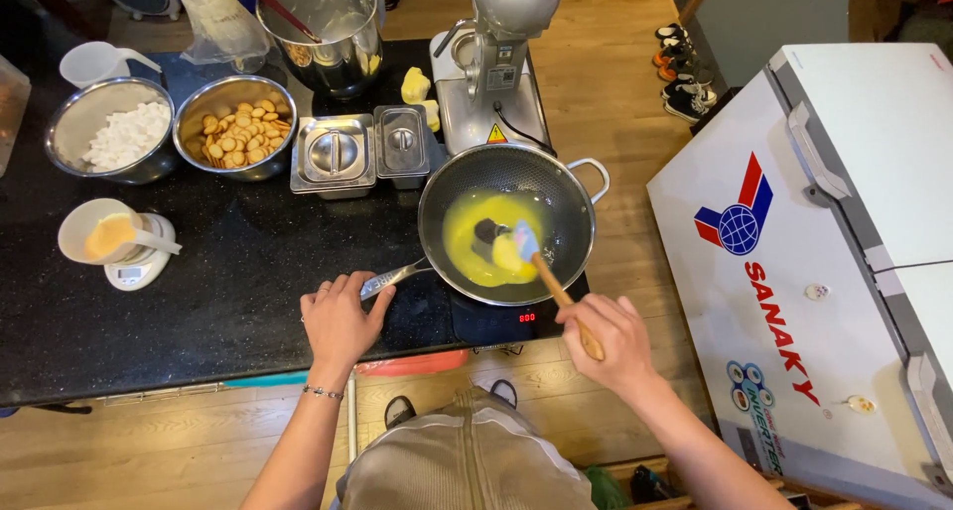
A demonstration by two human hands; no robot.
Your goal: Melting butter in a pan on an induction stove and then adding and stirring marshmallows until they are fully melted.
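Note:
A dark wok (566, 197) with melted yellow butter (467, 234) stands on an induction hob (496, 321) at the black counter's right end. My right hand (611, 339) grips the wooden handle of a spatula (528, 244) whose pale blade rests in the butter. My left hand (340, 317) lies on the counter with its fingers around the wok's metal handle (395, 277).
A bowl of round biscuits (236, 128), a bowl of white marshmallows (111, 133), two lidded steel containers (359, 153), a cup on a small scale (109, 237), a large steel pot (328, 29), a stand machine (491, 63) sit on the counter. A white chest freezer (834, 272) stands at right.

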